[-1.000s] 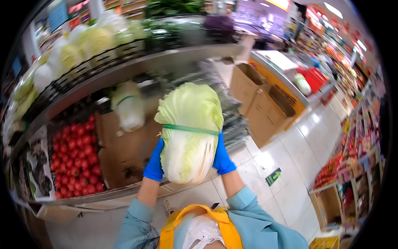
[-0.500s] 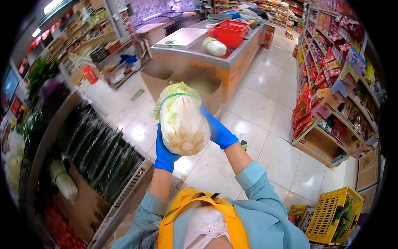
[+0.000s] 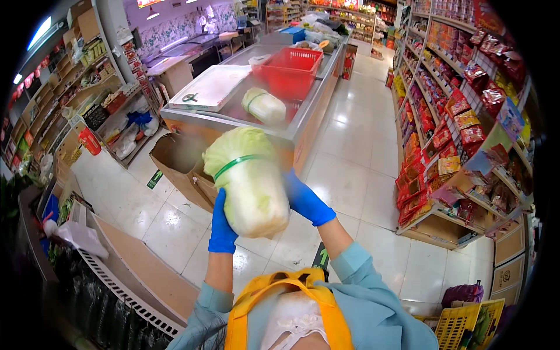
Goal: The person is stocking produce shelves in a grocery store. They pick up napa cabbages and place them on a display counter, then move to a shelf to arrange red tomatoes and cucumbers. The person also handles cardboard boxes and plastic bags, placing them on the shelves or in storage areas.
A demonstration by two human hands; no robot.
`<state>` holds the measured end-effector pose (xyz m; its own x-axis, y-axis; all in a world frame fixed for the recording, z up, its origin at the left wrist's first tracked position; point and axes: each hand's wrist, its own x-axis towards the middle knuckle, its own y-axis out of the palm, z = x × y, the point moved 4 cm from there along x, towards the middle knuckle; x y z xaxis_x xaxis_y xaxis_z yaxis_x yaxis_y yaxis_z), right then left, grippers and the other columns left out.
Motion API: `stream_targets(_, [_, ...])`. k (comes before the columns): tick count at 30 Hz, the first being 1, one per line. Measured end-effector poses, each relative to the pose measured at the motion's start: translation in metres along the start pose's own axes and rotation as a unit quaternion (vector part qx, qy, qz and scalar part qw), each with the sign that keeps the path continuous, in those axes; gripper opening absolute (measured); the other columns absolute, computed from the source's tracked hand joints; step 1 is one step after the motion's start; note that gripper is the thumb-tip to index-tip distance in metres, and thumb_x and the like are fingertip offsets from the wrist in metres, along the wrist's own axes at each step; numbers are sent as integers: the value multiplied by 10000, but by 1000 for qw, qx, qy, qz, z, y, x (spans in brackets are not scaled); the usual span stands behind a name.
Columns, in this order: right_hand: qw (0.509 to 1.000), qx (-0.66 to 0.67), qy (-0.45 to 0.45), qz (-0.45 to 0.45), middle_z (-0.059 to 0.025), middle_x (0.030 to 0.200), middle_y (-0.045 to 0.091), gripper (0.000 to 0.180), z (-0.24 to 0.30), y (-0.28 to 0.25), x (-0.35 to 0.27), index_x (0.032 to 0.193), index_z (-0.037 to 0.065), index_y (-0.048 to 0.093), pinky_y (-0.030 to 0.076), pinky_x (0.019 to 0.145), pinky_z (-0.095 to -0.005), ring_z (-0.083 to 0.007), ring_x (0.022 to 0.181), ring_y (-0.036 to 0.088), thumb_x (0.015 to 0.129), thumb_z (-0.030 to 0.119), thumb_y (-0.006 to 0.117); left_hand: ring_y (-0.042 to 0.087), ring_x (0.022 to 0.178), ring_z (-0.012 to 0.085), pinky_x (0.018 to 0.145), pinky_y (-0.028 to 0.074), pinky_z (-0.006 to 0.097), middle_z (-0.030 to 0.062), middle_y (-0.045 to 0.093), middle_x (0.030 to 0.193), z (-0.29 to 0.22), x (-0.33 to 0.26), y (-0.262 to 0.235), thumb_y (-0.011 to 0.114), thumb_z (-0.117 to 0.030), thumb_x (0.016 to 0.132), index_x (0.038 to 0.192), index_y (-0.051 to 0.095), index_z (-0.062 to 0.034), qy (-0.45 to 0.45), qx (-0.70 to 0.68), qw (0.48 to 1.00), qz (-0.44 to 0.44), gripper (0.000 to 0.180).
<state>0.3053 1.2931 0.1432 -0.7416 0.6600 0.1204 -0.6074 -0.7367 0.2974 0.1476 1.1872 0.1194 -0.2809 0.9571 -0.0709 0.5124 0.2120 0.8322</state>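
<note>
In the head view, a plump, oblong Chinese cabbage (image 3: pixel 251 192), leafy green above and white at its base, is held up at the centre of the frame, tilted with its leafy end toward the upper left. The left hand (image 3: pixel 223 224), in a blue glove, cups its lower left side; the right hand (image 3: pixel 303 198), gloved alike and blurred, presses against its right side, fingertips unclear. A green band (image 3: pixel 236 164) circles the leaves.

Just beyond, in the upper middle, a metal-edged worktop (image 3: pixel 233 115) bears a second banded cabbage (image 3: pixel 266 107) beside a red plastic basket (image 3: pixel 289 73).

To hold this load well, I would keep both palms low around the heavy base, squeeze evenly, leave the band unpulled, and keep the soft leaves clear of the worktop's edge.
</note>
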Motion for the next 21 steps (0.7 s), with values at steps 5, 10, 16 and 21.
stream_targets(5, [951,309,32,10,-97,1263,480,544,-15,-53,94,1310,48,379,388,968,-313,-185,1146,471,903,393,485,538,988,162,802,467,314,66,518,1206,-31,84,20,414,-460,907,1334,379,-131,7,232,972,-17,540])
stream_targets(10, [948,306,-67,46,-106,1294,441,458,-20,-96,178,1326,38,347,353,993,-302,-190,1169,436,926,227,468,524,1060,203,900,415,403,73,506,1243,-38,170,16,366,-494,914,1281,426,-103,35,175,977,-114,540])
stream_targets(16, [984,149,-38,86,-109,1316,405,458,14,-104,246,1346,32,309,341,993,-296,-190,1178,416,921,130,451,469,1136,241,977,363,360,62,475,1282,-17,257,4,386,-570,871,1296,413,-93,131,69,984,-100,639])
stream_targets(21, [972,28,92,215,-91,1366,369,453,4,-103,313,1375,42,283,303,1024,-293,-145,1210,381,967,223,359,470,1135,244,965,377,363,67,477,1279,-31,279,-36,404,-551,870,1302,406,-94,186,-36,975,-113,629])
